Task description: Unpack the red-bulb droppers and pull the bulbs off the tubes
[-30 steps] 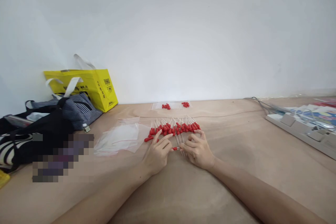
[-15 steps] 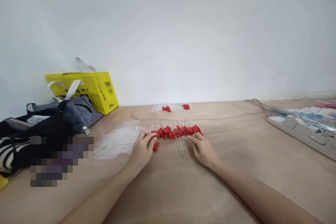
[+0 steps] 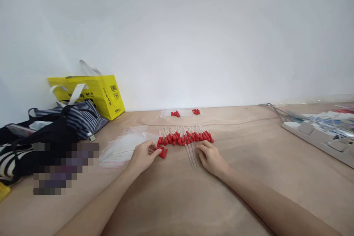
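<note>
My left hand (image 3: 145,155) is closed, its thumb and fingers pinching at a small group of loose red rubber bulbs (image 3: 164,153) on the table. Behind them runs a row of droppers (image 3: 179,139), red bulbs toward me and thin clear stems pointing away. Several bare clear tubes (image 3: 190,156) lie in front of this row. Beside their upper ends is my right hand (image 3: 208,156), fingers curled together and resting low; anything between its fingertips is hidden.
Flat clear zip bags (image 3: 121,149) are spread left of my left hand. At the back lie bagged red-bulbed droppers (image 3: 175,114). A yellow bag (image 3: 110,99), a striped bag (image 3: 83,118) and dark cloth items crowd the left. A power strip (image 3: 318,138) with cables lies right.
My left hand has moved left and slightly down from the dropper row to the loose bulbs, where more red now shows. My right fingers have curled in beside the clear tubes.
</note>
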